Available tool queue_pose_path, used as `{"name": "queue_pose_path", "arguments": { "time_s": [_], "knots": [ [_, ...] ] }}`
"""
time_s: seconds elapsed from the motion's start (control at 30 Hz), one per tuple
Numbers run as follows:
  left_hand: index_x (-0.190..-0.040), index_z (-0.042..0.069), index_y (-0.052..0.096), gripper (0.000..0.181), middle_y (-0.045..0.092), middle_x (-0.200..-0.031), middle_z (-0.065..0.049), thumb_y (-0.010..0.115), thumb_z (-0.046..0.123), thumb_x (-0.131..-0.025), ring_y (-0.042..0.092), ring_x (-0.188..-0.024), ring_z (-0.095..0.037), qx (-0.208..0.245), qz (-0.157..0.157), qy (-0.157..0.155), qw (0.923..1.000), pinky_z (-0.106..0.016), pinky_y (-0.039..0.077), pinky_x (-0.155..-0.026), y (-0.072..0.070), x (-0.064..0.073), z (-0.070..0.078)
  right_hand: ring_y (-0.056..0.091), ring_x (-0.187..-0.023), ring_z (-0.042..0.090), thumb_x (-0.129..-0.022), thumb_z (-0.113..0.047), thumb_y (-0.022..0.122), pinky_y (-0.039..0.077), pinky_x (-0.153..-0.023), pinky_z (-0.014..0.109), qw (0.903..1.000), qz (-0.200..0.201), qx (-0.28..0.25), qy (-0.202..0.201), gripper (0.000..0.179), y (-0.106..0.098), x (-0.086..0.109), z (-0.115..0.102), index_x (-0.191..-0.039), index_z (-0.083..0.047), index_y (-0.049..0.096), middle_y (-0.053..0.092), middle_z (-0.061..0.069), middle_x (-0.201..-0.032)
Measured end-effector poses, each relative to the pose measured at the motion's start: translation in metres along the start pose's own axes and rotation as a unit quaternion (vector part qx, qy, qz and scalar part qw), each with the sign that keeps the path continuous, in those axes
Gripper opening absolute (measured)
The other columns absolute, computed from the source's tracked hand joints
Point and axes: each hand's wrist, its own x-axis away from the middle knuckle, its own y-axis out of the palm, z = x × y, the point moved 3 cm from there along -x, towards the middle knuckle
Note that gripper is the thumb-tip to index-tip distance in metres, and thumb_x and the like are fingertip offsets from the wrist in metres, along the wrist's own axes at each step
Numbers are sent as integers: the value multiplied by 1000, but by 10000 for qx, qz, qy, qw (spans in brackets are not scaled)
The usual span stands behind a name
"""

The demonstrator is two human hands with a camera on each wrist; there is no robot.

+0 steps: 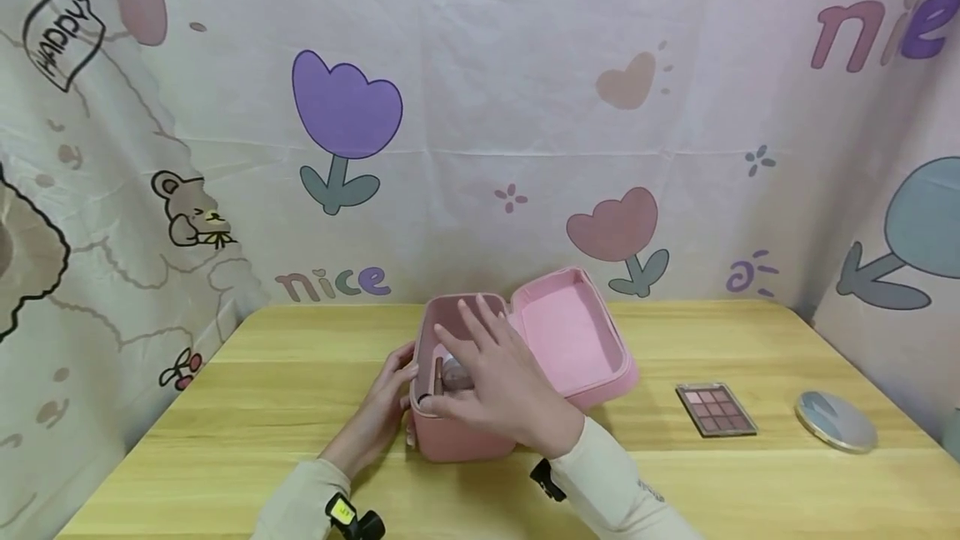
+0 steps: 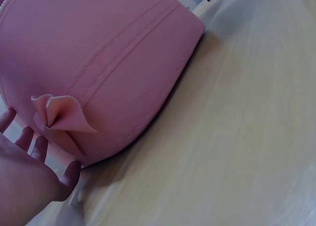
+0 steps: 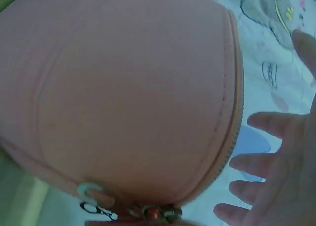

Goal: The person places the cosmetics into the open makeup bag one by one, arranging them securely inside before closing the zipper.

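Note:
A pink zippered makeup case (image 1: 465,440) stands on the table with its lid (image 1: 566,332) swung out to the right. My left hand (image 1: 384,402) rests against the case's left side; in the left wrist view its fingertips touch the wall beside a pink bow (image 2: 64,117). Over the case's opening I hold my right hand (image 1: 506,382) with the fingers spread and nothing in them. Inside lie a slim brownish tube (image 1: 438,375) and a clear rounded item (image 1: 454,375), partly covered by that hand. The right wrist view shows the hand apart from the zippered rim (image 3: 237,112).
An eyeshadow palette (image 1: 717,410) lies right of the case. Farther right is a round, shiny compact (image 1: 836,421). A printed cloth (image 1: 480,65) hangs behind the wooden table (image 1: 300,390).

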Motion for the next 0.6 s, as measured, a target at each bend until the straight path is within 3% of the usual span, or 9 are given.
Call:
{"name": "queue_pose_path", "arguments": {
  "time_s": [0.13, 0.27, 0.47, 0.6],
  "knots": [
    [-150, 5, 22, 56, 18, -153, -14, 41, 22, -99, 24, -134, -32, -42, -12, 41, 10000, -40, 23, -103, 0, 0, 1, 13, -143, 37, -82, -69, 56, 15, -112, 56, 9953, -17, 903, -349, 77, -2, 10, 0, -141, -19, 53, 29, 17, -154],
    [-150, 5, 22, 56, 18, -153, -14, 41, 22, -99, 21, -135, -31, -63, -18, 105, 9999, -41, 22, -103, -1, -2, 2, 19, -142, 39, -79, -71, 59, 24, -107, 61, 9855, 317, 1534, -660, 79, -5, 17, 4, -140, -20, 54, 33, 17, -152],
    [-150, 5, 22, 57, 18, -154, -15, 42, 22, -99, 22, -136, -32, -29, 16, 106, 9999, -41, 23, -103, 0, 0, -1, 19, -143, 36, -76, -76, 53, 29, -103, 64, 9753, 704, 1884, -912, 85, -11, 28, 12, -139, -19, 53, 34, 17, -151],
    [-150, 5, 21, 58, 17, -154, -16, 42, 22, -99, 21, -136, -33, -15, 8, 113, 9999, -40, 24, -103, 1, 2, -2, 22, -141, 37, -81, -77, 42, 28, -102, 65, 9706, 884, 2002, -1004, 86, -19, 34, 20, -141, -16, 52, 33, 18, -152]
  ]
}}
